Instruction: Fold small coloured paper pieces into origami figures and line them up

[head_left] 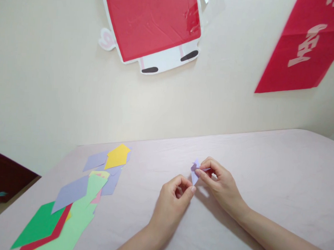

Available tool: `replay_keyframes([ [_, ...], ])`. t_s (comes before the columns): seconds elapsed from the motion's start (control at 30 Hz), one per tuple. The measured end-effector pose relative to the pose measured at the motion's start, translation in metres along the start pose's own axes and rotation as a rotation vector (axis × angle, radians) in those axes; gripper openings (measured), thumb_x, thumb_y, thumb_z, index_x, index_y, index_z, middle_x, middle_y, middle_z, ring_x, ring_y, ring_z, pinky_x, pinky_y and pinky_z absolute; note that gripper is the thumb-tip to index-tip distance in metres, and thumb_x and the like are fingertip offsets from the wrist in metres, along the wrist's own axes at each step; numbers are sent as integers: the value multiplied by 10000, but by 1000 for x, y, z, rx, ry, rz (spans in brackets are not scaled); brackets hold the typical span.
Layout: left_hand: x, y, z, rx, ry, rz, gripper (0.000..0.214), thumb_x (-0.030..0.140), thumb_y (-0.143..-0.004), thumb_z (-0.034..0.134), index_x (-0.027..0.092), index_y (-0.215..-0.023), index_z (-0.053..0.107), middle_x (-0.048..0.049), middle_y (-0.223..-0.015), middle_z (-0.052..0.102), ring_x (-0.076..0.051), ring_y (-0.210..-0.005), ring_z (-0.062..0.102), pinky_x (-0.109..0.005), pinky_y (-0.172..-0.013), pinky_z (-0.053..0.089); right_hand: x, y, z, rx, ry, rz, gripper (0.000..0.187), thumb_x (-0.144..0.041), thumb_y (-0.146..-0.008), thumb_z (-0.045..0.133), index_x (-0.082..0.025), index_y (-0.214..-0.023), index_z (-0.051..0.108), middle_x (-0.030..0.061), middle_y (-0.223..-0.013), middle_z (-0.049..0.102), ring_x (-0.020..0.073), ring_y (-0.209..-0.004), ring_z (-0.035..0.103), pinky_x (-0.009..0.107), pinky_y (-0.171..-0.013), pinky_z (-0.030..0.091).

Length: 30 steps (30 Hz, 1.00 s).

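Between both hands, right hand [222, 181] pinches small folded lilac paper [194, 171].

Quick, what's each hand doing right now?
Left hand: fingers curled at the lower tip of the folded lilac paper; a grip cannot be told.
Right hand: fingers closed, pinching the folded lilac paper.

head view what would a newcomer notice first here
Both hands meet at centre on a small lilac folded paper: the right hand pinches it, the left hand sits at its lower tip. Coloured paper sheets fan out at left, and a big red wall cutout hangs above.
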State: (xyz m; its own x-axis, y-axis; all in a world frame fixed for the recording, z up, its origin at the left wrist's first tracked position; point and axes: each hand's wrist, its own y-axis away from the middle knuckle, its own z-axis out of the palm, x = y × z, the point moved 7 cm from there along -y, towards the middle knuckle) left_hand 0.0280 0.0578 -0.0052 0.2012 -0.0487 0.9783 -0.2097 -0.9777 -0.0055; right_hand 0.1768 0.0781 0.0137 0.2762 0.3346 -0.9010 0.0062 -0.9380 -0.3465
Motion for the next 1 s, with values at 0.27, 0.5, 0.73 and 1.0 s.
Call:
replay_keyframes([
  [0.27,-6,-8,-8,50,116,40,257,278,-847,641,224,-1085,557,5,-915,634,-117,-728,581,-212,-635,436,5,-1,12,-160,107,-7,180,-315,-881,615,-205,-739,611,1,-721,534,179,-691,485,303,-649,375],
  [0.5,-11,-11,-11,91,101,45,58,217,-825,625,193,-877,617,19,-766,632,-117,-654,573,-210,-615,451,-4,0,18,-231,96,-143,63,-229,-890,618,-228,-848,665,23,-842,587,206,-842,535,322,-754,409],
  [0.73,-13,-12,-11,96,105,63,86,223,-804,660,188,-882,658,-2,-794,669,-139,-702,607,-220,-635,469,-10,3,15,-244,140,-247,146,-156,-899,587,-241,-831,684,26,-850,572,209,-875,524,319,-774,409],
  [1.0,-13,-15,-14,109,148,88,66,170,-802,628,187,-861,654,-23,-858,695,-169,-817,652,-243,-733,492,-12,2,17,-260,100,-210,56,-174,-874,616,-228,-862,620,24,-901,568,207,-919,528,327,-823,410],
])
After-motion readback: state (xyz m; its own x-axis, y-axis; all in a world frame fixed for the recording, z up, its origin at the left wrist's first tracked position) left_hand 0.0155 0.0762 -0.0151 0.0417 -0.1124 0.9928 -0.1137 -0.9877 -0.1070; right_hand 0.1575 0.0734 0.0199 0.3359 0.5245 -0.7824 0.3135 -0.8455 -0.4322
